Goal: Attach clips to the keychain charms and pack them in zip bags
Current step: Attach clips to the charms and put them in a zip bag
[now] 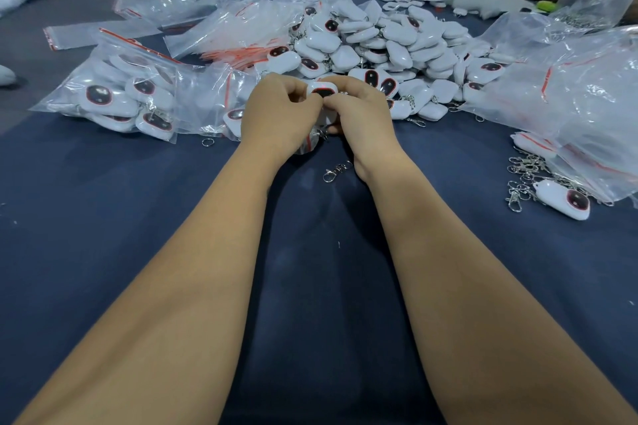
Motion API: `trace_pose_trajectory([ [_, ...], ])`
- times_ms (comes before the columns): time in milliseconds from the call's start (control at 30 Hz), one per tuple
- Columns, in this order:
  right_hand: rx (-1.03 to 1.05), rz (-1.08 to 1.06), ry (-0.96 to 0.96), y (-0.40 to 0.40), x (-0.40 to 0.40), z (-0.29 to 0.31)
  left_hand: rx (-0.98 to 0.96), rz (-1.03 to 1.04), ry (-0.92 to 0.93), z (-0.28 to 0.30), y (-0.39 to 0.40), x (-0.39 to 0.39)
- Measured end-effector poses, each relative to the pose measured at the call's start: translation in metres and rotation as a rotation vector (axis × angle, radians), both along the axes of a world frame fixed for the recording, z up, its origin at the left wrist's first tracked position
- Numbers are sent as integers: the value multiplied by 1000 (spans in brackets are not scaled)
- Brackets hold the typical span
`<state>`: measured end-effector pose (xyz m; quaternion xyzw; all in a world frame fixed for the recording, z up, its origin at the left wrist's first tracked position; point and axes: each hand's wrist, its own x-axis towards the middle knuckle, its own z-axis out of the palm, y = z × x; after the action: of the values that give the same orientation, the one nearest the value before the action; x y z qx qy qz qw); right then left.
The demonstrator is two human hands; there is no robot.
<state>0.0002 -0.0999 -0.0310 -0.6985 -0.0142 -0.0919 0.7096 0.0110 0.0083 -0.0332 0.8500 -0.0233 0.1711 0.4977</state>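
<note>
Working over the dark blue table (103, 217), both hands met at its middle on one white charm (323, 90). Left hand (276, 114) had fingers curled in, pinching at the charm's near edge; right hand (359, 110) likewise curled round it from the other side, thumb and fingertips close together. Charm sat raised between the two, dark oval face with red rim turned up. Whether a clip was already on it could not be told; the fingers hid that end. Judged step: fitting the clip, or just about to bag. A small bag (309, 145) with a red strip showed beneath the hands, contents unclear. Next move would call for a fine pinch to work the ring through, then a free hand to open a bag mouth. One loose clip (336, 171) lay on the table just beside the right wrist. Filled zip bag (127, 93) at left held several charms with clips. Unbagged charm pile (379, 45) lay beyond the hands. Heap of clips (524, 179) at right, beside a lone charm (562, 198).
</note>
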Motion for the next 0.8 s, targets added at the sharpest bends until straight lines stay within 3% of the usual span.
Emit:
trace_pose_trajectory([
  [367, 21, -103, 62, 2, 2, -1, -135, -48, 14, -1, -1, -3],
  [467, 238, -153, 25, 1, 5, 2, -149, -37, -3, -3, 1, -1],
  [633, 637, -49, -9, 1, 4, 6, -172, -39, -11, -4, 0, 1],
  [800, 534, -36, 36, 5, 3, 6, -259, 2, -36, -2, 1, 0],
])
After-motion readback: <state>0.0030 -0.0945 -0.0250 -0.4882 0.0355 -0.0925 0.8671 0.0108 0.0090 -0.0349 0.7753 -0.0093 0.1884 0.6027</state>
